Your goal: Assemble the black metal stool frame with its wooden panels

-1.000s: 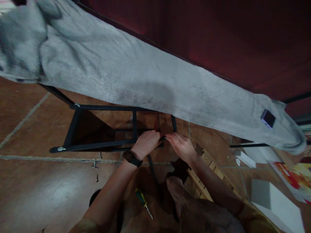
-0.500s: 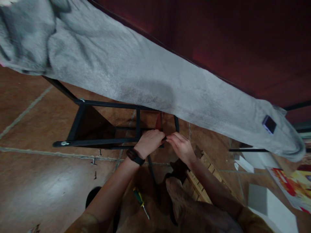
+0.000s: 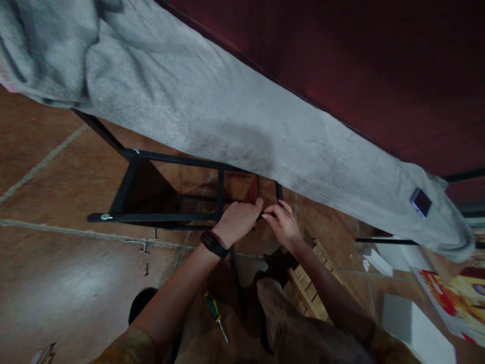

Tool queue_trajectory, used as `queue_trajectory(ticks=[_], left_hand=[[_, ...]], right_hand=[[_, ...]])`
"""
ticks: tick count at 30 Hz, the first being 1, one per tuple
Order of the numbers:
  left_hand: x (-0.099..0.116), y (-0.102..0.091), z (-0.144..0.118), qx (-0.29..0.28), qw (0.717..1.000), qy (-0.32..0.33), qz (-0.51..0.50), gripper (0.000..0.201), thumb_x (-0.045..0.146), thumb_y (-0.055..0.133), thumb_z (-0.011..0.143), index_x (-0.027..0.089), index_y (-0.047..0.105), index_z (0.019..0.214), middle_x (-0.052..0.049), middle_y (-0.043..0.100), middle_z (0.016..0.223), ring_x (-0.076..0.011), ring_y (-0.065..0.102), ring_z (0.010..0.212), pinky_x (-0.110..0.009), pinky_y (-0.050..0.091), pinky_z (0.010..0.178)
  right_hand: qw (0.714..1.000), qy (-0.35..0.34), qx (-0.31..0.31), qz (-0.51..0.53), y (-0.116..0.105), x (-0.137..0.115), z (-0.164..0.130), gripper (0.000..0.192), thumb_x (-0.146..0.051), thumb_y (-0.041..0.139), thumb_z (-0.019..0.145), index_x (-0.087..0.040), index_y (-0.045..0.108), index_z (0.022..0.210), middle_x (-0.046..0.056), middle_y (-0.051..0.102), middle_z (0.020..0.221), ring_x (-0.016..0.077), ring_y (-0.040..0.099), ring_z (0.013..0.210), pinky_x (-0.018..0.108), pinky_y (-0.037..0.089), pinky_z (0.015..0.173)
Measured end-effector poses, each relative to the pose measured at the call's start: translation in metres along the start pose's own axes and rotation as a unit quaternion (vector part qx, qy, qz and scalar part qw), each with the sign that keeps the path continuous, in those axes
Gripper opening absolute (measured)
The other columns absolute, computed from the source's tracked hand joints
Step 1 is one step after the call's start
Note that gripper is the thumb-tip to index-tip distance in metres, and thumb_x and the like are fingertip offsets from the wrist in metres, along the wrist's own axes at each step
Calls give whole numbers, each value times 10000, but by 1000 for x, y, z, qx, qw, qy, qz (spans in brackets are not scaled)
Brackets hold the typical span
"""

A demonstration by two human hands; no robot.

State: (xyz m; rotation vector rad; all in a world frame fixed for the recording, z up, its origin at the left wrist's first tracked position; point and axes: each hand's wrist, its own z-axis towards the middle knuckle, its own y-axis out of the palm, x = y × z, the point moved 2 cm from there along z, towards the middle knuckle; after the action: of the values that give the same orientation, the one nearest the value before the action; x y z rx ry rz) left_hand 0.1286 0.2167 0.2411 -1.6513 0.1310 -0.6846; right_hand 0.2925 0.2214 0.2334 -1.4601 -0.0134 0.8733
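A black metal frame (image 3: 162,217) lies low over the floor, partly under a grey cloth. Its crossbars and a dark panel (image 3: 146,189) show at the left. My left hand (image 3: 238,221), with a dark watch on the wrist, is closed around the frame's near rail towards its right end. Just beside it, my right hand (image 3: 282,225) has thumb and fingers bent together at the rail's end. Something small and dark is at those fingertips, too small to name. A green and yellow screwdriver (image 3: 212,306) lies on the floor below my hands.
The grey cloth (image 3: 227,116) covers a long surface ahead, with a phone (image 3: 420,202) on its right end. Several screws (image 3: 144,246) lie on the tiles at left. A slatted wooden piece (image 3: 308,293) and white boxes (image 3: 415,323) are at right.
My right hand's fingers have loosened and spread a little at the rail's end. My left hand has stayed on the frame. The view has shifted slightly.
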Motion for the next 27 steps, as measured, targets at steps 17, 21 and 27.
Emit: queue_trajectory(ticks=[17,21,27], left_hand=[[-4,2,-4,-7,1000,-1,-26,296,217,526,878,176,414,1149,-94,694,942,-237,667,907,-314,452,738],[-4,2,-9,-6,1000,-20,-17,353,250,570,862,162,398,1158,-102,691,920,-246,669,901,-305,453,720],[1,10,-12,40,999,6,5,262,171,449,911,147,402,1168,-76,691,831,-234,676,797,-322,441,697]], right_hand=[[998,-7,-60,27,6,0,4,101,-266,398,947,-231,491,966,80,598,1076,209,563,1046,373,443,900],[996,-26,-82,38,7,-3,1,100,-244,388,954,-230,488,955,92,580,1141,204,527,1145,374,430,935],[994,-16,-91,59,5,0,-2,112,-228,398,951,-225,504,986,95,562,1150,203,525,1122,384,431,944]])
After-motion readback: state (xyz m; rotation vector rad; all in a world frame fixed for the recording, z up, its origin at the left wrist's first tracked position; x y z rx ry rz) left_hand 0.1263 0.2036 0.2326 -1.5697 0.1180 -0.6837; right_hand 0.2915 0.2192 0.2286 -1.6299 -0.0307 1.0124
